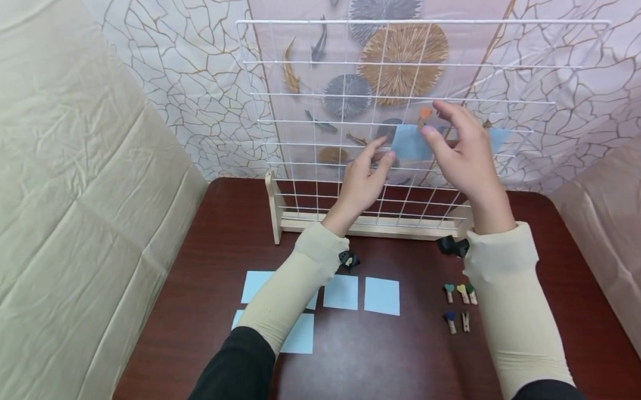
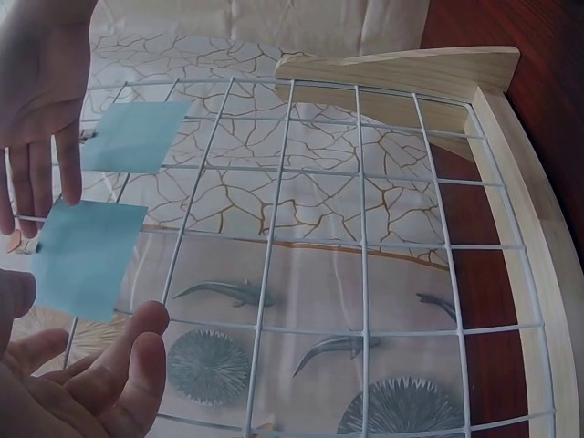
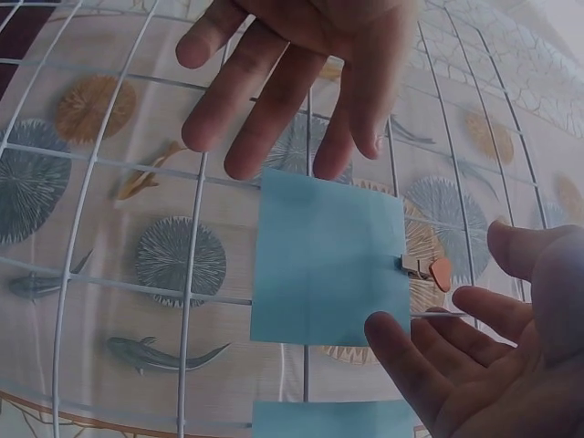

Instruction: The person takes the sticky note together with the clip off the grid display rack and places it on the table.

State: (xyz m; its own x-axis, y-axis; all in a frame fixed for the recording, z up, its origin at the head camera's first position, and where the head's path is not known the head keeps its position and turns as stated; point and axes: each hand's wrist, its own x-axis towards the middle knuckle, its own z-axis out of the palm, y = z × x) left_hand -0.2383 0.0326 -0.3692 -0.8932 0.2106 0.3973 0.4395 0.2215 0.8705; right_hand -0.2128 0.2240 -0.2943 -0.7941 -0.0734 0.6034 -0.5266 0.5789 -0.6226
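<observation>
A light blue paper square (image 1: 409, 143) hangs on the white wire grid (image 1: 316, 93), held at its top edge by a small wooden clothespin (image 3: 418, 266) with an orange heart-like top. My left hand (image 1: 363, 177) is beside the paper's left edge, fingers loosely spread and holding nothing. Close to the clothespin, my right hand (image 1: 466, 149) has its thumb and fingers parted; in the right wrist view they stand apart from the pin. A second blue paper square (image 2: 137, 137) is clipped to the grid farther right, partly behind my right hand in the head view.
Several blue paper squares (image 1: 381, 296) lie on the dark red table, some beneath my left forearm. Several small clothespins (image 1: 449, 293) with coloured tops lie at right, near my right sleeve. A wooden base (image 1: 375, 228) carries the grid. Patterned cloth (image 1: 185, 62) hangs behind.
</observation>
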